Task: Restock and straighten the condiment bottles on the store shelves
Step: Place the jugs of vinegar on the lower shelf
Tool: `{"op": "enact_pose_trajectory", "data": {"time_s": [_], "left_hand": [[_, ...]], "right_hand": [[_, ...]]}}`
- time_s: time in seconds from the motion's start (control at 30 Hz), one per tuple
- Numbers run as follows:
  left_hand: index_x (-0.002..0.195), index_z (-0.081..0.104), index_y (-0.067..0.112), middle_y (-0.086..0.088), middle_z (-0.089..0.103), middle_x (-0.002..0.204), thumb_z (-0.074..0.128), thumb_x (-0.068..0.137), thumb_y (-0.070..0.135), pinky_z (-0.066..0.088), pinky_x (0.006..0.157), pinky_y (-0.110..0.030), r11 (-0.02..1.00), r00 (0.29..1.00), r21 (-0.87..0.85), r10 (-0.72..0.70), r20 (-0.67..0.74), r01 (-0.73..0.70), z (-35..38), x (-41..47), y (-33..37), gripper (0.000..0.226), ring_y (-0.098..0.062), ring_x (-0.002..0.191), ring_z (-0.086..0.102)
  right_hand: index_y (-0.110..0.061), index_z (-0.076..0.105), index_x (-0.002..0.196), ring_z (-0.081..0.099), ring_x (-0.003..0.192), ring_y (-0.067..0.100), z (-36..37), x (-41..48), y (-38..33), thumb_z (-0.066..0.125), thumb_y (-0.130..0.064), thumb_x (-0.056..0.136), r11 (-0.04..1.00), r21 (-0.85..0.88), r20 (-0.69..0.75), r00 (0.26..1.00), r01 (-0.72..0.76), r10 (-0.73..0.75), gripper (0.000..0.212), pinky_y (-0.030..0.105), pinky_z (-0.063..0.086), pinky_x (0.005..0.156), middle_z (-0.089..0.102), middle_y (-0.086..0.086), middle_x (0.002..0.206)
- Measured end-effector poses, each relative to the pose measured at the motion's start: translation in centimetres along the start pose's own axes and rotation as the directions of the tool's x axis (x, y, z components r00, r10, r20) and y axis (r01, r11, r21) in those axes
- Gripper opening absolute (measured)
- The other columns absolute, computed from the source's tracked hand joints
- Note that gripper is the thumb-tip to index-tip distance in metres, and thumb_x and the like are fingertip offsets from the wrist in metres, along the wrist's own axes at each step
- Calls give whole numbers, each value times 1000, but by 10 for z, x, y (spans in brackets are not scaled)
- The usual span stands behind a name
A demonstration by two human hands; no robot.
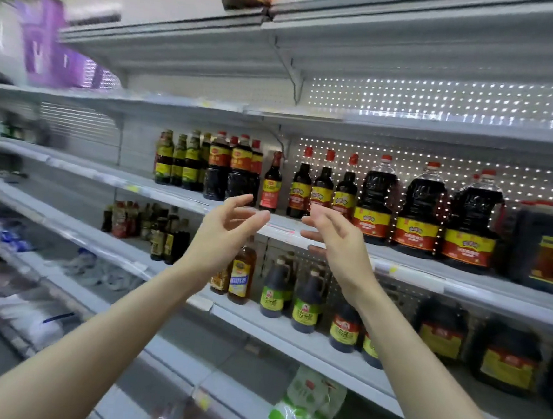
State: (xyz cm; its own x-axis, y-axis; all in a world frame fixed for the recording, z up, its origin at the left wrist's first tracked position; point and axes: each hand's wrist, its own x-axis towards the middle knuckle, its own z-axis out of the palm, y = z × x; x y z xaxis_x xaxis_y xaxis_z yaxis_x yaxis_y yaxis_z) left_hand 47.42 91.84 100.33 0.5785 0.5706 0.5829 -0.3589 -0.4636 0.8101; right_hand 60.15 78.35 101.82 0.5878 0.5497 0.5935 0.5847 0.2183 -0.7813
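Grip first: my left grip (231, 222) and right grip (337, 242) were both spread and empty, palms facing, hovering before the shelf edge (412, 270). At two o'clock of them stood the big dark jugs (417, 207), at one o'clock the slim yellow-label bottles (322, 186), at twelve the lone red-label bottle (271, 184), apart from both groups. I judged this the reach-in to straighten; the next move called for closing on that bottle and squaring it with its row.

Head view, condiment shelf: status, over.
Left hand and right hand open, empty, raised before the shelf edge. Red-label bottle upright, untouched, behind the gap between them. Nothing blocks it.
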Motion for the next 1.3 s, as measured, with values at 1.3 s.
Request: {"op": "enact_pose_trajectory", "data": {"time_s": [1.3], "left_hand": [[135,51,23,5,64,114,65,88,38,50,82,-21,981,971,145,-93,-220,127,-567,120,-205,52,1,97,62]], "right_hand": [[-32,61,108,67,97,9,625,145,34,52,-40,96,979,179,210,976,-100,61,17,26,54,83,68,-6,108]]}}
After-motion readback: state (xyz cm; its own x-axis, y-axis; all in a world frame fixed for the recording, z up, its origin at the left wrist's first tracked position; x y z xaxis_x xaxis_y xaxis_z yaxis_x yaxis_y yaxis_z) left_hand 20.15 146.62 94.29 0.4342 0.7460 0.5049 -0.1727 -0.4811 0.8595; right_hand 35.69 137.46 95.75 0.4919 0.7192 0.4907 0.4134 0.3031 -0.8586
